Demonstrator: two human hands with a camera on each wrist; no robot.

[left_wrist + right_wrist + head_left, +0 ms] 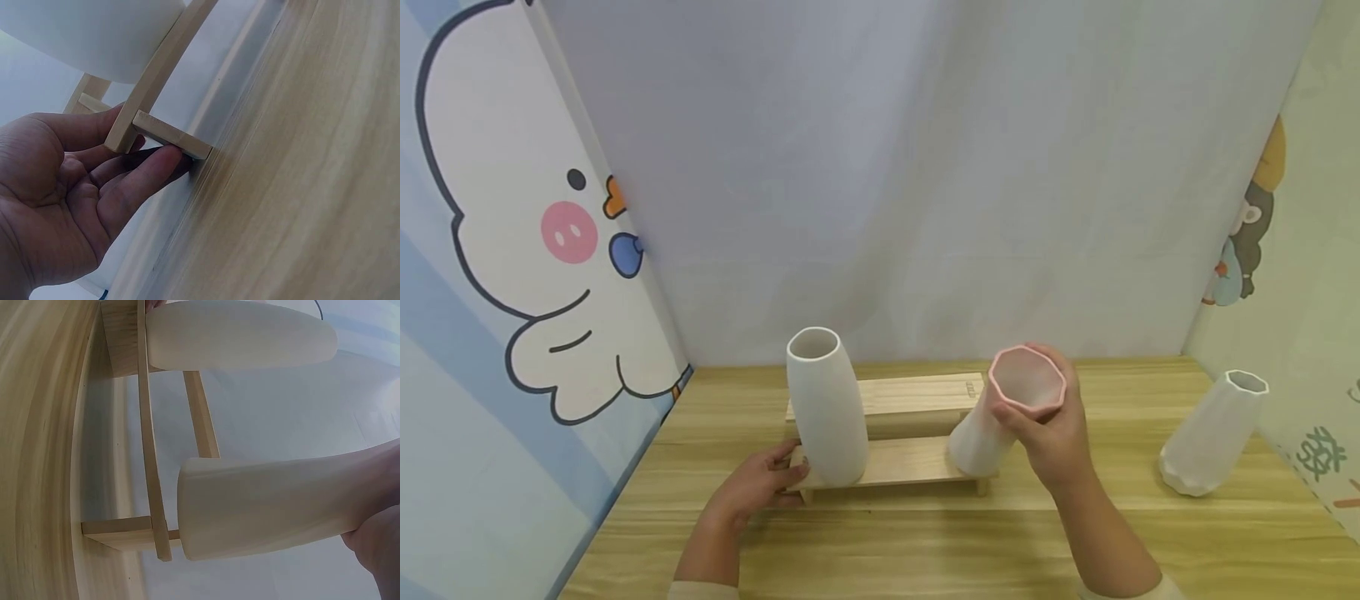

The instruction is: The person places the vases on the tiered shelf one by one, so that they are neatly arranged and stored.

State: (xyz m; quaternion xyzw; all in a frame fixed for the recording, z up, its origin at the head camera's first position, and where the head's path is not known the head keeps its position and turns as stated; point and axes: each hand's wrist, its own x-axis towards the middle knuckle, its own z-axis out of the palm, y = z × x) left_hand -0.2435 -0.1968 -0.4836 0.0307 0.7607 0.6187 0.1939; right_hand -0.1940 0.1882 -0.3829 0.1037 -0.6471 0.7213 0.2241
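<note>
A two-step wooden stand [904, 461] stands on the table. My left hand [762, 482] grips its left end, with thumb and fingers around the board's corner and leg [169, 132] in the left wrist view. Upright on the lower step, at the left, is a tall white rounded vase [827, 417]. With my right hand [1060, 433] I hold a white flared vase with a pink faceted rim [981, 437] near its top. Its base is at the right end of the lower step, with a narrow gap to the board in the right wrist view.
A third white vase [1210, 437], with a narrow neck and faceted base, stands on the wooden table [925, 550] at the right. A pale curtain [887, 183] hangs behind, and cartoon-printed walls [497, 208] rise at both sides.
</note>
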